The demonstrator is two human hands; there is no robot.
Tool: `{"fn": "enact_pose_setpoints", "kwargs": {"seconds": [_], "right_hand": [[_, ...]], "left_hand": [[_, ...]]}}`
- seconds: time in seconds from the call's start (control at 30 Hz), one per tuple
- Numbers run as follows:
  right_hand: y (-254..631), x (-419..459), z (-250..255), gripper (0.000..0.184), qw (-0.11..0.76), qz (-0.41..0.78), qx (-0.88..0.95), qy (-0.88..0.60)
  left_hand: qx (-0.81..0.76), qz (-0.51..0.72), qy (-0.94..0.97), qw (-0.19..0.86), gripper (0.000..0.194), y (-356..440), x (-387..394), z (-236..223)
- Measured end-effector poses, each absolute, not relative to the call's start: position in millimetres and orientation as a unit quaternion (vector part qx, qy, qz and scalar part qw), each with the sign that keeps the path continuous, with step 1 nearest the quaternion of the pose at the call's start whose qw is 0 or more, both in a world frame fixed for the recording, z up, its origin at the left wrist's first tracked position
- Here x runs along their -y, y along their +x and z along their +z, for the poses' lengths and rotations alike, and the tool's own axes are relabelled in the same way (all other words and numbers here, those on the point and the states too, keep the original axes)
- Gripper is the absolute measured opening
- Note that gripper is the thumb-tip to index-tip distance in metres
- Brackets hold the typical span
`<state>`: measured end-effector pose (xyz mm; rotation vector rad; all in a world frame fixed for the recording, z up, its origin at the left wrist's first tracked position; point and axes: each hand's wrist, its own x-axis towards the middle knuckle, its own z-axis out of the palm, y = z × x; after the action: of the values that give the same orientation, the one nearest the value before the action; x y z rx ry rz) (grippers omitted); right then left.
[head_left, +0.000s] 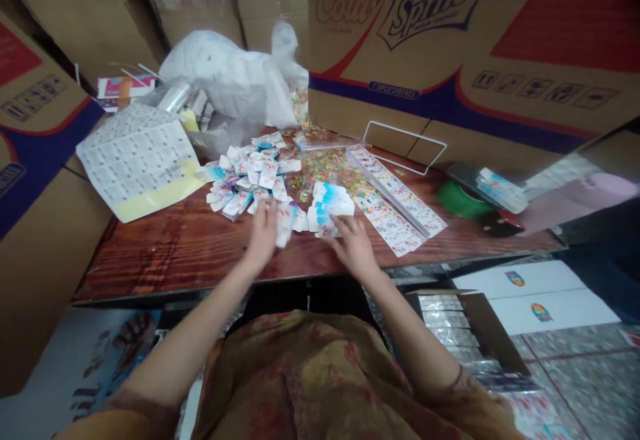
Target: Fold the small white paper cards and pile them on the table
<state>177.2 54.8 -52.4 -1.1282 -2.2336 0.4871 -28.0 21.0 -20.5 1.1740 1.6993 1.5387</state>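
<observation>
My left hand (263,230) is closed around a small white-and-blue box (285,223), tilted and a little blurred. Close beside it lies a loose heap of similar small boxes (250,177), some with white flaps sticking out. My right hand (354,245) has its fingers apart, touching the near edge of a tidier group of small blue-and-white boxes (330,200) that overlap one another. Both hands are low over the front part of the brown wooden table (165,253).
Many tiny colourful pieces (320,167) are strewn behind the boxes. Printed strips (395,203) lie right, near a white wire frame (405,147) and green tape roll (463,197). A sticker sheet (145,160) and white bag (220,67) stand left; large cartons (450,47) wall the back.
</observation>
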Motion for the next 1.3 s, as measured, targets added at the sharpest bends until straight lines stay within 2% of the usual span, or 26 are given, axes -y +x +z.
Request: {"fn": "enact_pose_setpoints", "kwargs": {"seconds": [0.1,0.17,0.27,0.33,0.4,0.47,0.57,0.63,0.7,0.77,0.87,0.97,1.03,1.17,1.23,1.3], "right_hand": [[173.9,-79.4,-54.6,0.041,0.182,0.06,0.865,-0.463],[171.8,-86.2,-52.5,0.032,0.135,0.019,0.874,-0.466],[171.4,-87.2,-50.3,0.029,0.12,0.008,0.87,-0.478],[174.2,-86.6,-51.8,0.029,0.147,0.022,0.863,-0.482],[178.3,-86.1,-55.5,0.023,0.21,0.058,0.851,-0.478],[181.7,-84.7,-59.3,0.014,0.301,0.144,0.808,-0.486],[181.6,-76.4,-60.8,0.022,0.436,0.373,0.664,-0.48],[178.6,-65.8,-57.6,0.032,0.464,0.52,0.569,-0.437],[175.5,-52.8,-51.6,0.036,0.452,0.591,0.535,-0.401],[174.1,-40.4,-43.9,0.032,0.457,0.55,0.569,-0.406],[175.2,-28.8,-32.4,0.028,0.478,0.344,0.69,-0.42],[176.6,-26.9,-25.2,0.024,0.429,0.201,0.791,-0.388],[176.4,-28.2,-23.2,0.02,0.414,0.176,0.811,-0.373],[175.2,-27.1,-22.3,0.011,0.443,0.177,0.812,-0.335],[174.8,-23.3,-22.4,0.015,0.439,0.183,0.823,-0.31],[174.9,-18.9,-23.0,0.015,0.422,0.197,0.836,-0.291]], "left_hand": [[-0.633,0.633,0.391,0.214,0.022,-78.3,-71.7,1.4],[-0.673,0.6,0.411,0.133,0.03,-101.6,-91.1,14.5],[-0.724,0.496,0.48,0.001,0.04,-102.2,-86.2,21.0],[-0.722,0.439,0.534,-0.019,0.038,-80.9,-65.2,14.0],[-0.71,0.406,0.575,0.028,0.032,-50.5,-39.3,-0.3],[-0.7,0.39,0.584,0.134,0.03,-19.1,-16.3,-18.2],[-0.683,0.39,0.54,0.3,0.042,17.3,4.0,-41.7],[-0.645,0.415,0.521,0.375,0.046,31.2,8.6,-49.7],[-0.602,0.451,0.515,0.411,0.042,37.3,10.1,-50.3],[-0.577,0.47,0.522,0.417,0.037,38.2,11.6,-45.4],[-0.572,0.426,0.57,0.407,0.029,35.8,16.4,-34.4],[-0.583,0.36,0.621,0.381,0.021,34.2,21.3,-26.4],[-0.591,0.341,0.632,0.368,0.018,33.9,22.7,-24.4],[-0.574,0.374,0.614,0.391,0.015,33.1,20.8,-24.7],[-0.552,0.411,0.579,0.437,0.013,32.9,19.4,-24.9],[-0.524,0.394,0.547,0.521,0.01,33.4,19.5,-25.8]]}}
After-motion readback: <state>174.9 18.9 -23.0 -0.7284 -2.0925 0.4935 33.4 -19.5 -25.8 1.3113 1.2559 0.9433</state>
